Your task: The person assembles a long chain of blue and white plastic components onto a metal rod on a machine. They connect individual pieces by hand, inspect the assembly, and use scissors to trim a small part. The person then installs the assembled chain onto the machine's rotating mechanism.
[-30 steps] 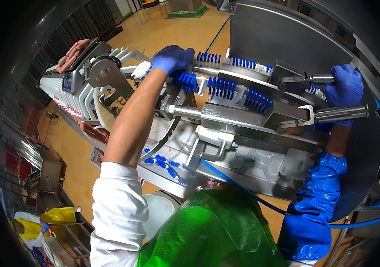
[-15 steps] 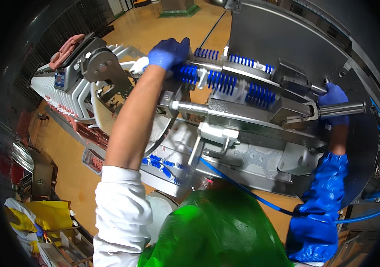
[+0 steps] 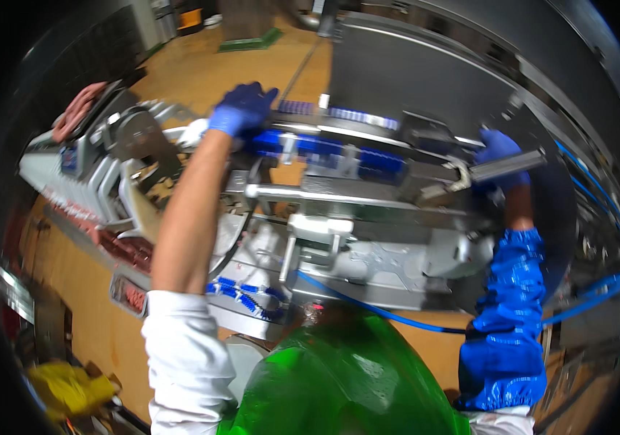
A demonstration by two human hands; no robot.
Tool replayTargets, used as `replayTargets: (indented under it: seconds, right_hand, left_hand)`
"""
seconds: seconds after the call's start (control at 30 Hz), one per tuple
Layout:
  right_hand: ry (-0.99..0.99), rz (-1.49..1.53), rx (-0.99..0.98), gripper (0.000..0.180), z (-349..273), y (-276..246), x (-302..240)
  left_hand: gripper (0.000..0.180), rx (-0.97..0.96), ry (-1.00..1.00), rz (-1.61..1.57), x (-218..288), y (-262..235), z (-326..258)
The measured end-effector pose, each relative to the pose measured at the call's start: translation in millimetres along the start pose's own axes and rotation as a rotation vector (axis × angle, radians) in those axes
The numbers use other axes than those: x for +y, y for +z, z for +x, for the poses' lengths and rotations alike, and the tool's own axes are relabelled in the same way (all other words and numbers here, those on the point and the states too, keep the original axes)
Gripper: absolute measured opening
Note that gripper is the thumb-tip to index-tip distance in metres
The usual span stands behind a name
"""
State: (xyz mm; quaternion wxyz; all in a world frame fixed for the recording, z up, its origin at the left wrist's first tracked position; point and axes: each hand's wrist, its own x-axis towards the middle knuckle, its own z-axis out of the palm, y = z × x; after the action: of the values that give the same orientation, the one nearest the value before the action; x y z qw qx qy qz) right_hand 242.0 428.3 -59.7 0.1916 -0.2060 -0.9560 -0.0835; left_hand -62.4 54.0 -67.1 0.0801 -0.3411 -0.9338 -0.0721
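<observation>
My left hand (image 3: pixel 241 107), in a blue glove, reaches over the far top of a steel processing machine (image 3: pixel 368 254) and rests on its upper edge beside a row of blue toothed rollers (image 3: pixel 324 148). My right hand (image 3: pixel 498 148), also gloved in blue with a blue sleeve guard (image 3: pixel 509 319), is closed around a steel bar handle (image 3: pixel 506 165) at the machine's right end. The picture is motion-blurred. A green apron (image 3: pixel 331 391) covers my front at the bottom.
A blue hose (image 3: pixel 389 313) runs across the machine's lower front. Pink meat (image 3: pixel 77 112) lies on the left feeder, and trays of red product (image 3: pixel 132 254) sit below it. A large curved steel panel (image 3: pixel 455 65) stands behind. Something yellow (image 3: pixel 70 391) lies on the tan floor at lower left.
The view has swung and blurred. My left hand has slid further left along the machine's top. My right hand stays on the bar handle, which now sits lower in the picture.
</observation>
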Motion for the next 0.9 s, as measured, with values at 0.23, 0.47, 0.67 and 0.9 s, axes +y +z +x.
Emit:
replayTargets:
  seconds: [0.23,0.47,0.67,0.9]
  right_hand:
    - [-0.078,0.085,-0.354,0.021,13.7,-27.2,23.8]
    - [0.060,0.216,-0.198,0.027,0.6,-27.6,1.3]
    - [0.126,0.090,-0.264,0.028,-5.1,-46.6,15.2]
    - [0.152,0.129,0.066,0.021,-22.8,-79.8,9.9]
  left_hand:
    - [0.039,0.075,0.907,-0.258,204.6,-41.9,24.5]
    - [0.030,-0.031,1.054,0.053,320.1,-30.0,16.1]
    - [0.035,-0.102,1.072,-0.261,339.2,-11.2,32.6]
    - [0.033,-0.135,1.021,-0.295,340.4,13.4,43.9]
